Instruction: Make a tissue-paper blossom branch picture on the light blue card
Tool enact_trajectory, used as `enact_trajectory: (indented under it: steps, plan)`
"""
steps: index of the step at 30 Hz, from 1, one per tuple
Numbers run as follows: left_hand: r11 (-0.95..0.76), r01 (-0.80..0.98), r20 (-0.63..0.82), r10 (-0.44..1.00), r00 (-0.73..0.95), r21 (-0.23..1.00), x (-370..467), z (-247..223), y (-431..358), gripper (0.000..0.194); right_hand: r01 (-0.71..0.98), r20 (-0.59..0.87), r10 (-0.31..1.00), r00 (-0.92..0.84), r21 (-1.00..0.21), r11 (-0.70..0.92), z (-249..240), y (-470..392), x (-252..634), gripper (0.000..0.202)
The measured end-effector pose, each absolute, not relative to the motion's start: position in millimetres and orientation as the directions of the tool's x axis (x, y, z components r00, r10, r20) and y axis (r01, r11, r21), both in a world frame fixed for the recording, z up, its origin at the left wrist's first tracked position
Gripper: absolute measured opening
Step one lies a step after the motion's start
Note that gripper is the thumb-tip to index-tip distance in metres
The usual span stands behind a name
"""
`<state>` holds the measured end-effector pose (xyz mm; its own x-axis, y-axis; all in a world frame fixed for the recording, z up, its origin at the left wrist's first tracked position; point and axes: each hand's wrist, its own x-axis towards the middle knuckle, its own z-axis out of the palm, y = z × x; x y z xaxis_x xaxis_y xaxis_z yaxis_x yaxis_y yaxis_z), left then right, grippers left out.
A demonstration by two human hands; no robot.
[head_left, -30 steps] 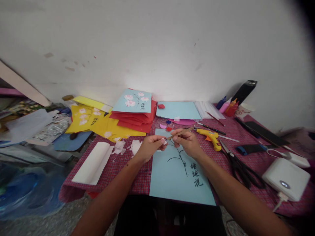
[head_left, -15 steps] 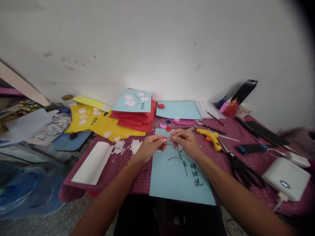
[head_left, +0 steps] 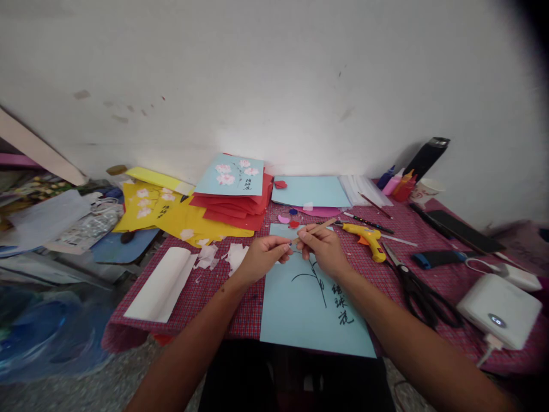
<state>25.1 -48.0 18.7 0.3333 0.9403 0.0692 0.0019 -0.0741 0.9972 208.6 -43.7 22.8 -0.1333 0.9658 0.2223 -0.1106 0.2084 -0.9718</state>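
Observation:
In my right hand (head_left: 325, 250) I pinch a flat wooden craft stick (head_left: 325, 226), which slants up to the right past my fingers. My left hand (head_left: 266, 256) is closed in a pinch at the stick's lower end; whatever sits in its fingertips is too small to make out. Both hands hover over the top of a light-blue sheet (head_left: 295, 315) bearing black painted branches (head_left: 319, 280) and black characters (head_left: 342, 306). Just beyond the fingers lie small paint spots or lids, including a red one (head_left: 294, 225) and a pink one (head_left: 283, 219).
Torn white tissue (head_left: 235, 257) and a folded white paper (head_left: 160, 284) lie left. Behind are stacked red sheets (head_left: 234, 206) under a blue flower card (head_left: 231, 174). A yellow glue gun (head_left: 366, 237), black scissors (head_left: 422, 289) and a white power box (head_left: 500, 312) stand right.
My two hands stay over the sheet, with the fingertips shifted slightly. The white bit seen at my left fingertips earlier is now hardly visible. The stick has tilted a little more upright.

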Motion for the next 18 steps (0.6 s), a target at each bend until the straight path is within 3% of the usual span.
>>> enact_trajectory:
  steps: [9,18]
  plan:
    - [-0.017,-0.059,0.030,0.974,0.225,0.998,21.9,19.9,-45.4,0.021,-0.140,0.263,0.964,-0.033,-0.957,0.256,24.4,-38.7,213.6,0.024]
    - [0.005,-0.138,0.034,0.960,0.280,0.990,24.1,16.4,-44.5,0.025,-0.066,0.233,0.964,-0.126,-0.972,0.226,25.7,-41.6,210.8,0.026]
